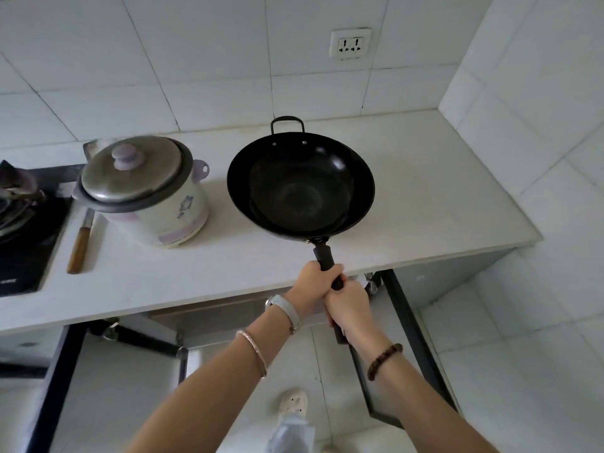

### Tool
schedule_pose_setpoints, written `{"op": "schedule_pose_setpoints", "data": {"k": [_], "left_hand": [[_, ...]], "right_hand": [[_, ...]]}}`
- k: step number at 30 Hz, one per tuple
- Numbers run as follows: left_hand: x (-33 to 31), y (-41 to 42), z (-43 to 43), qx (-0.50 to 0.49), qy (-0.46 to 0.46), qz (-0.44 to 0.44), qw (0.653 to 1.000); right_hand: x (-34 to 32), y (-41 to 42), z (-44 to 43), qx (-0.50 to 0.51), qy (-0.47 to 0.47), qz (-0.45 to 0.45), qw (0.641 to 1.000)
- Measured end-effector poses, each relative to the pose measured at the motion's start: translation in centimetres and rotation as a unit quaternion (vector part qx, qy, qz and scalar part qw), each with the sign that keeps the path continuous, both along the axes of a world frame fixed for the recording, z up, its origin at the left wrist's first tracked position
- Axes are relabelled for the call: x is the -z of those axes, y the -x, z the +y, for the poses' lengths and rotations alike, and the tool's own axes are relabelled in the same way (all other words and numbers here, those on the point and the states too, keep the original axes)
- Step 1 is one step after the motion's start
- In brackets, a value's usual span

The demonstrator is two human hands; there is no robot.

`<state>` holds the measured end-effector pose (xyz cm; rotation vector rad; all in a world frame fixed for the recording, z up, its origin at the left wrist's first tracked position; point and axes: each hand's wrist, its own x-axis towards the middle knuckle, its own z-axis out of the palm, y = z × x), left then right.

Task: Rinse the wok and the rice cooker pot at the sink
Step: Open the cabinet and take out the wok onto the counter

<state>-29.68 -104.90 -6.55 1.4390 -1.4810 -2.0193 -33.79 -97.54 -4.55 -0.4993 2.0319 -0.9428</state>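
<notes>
While both hands, left (314,282) & right (348,305), clench wok (300,184) handle, counter (441,204) rt side bare.

The wok (300,183) is showing black; the cooker (153,204) is wearing white with lilac trim, a flower print and a grey lid (130,168).

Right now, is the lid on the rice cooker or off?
On. The metal lid covers the top of the rice cooker on the counter, sitting slightly tilted, knob up. What is inside cannot be told.
</notes>
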Motion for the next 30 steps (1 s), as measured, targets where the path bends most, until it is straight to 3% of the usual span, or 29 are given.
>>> {"op": "schedule_pose_setpoints", "data": {"k": [10, 24, 30], "left_hand": [[1.1, 2.6, -6.2, 0.003, -0.011, -0.015, 1.000], [2.5, 3.9, -7.7, -0.015, -0.035, -0.018, 0.999], [2.8, 3.7, -7.7, -0.014, -0.067, 0.035, 0.997]], "right_hand": [[1.0, 2.3, -6.1, 0.007, -0.023, 0.003, 1.000], [2.3, 3.7, -7.8, -0.006, -0.026, 0.023, 0.999], [2.4, 4.2, -7.6, -0.011, -0.006, 0.008, 1.000]]}}
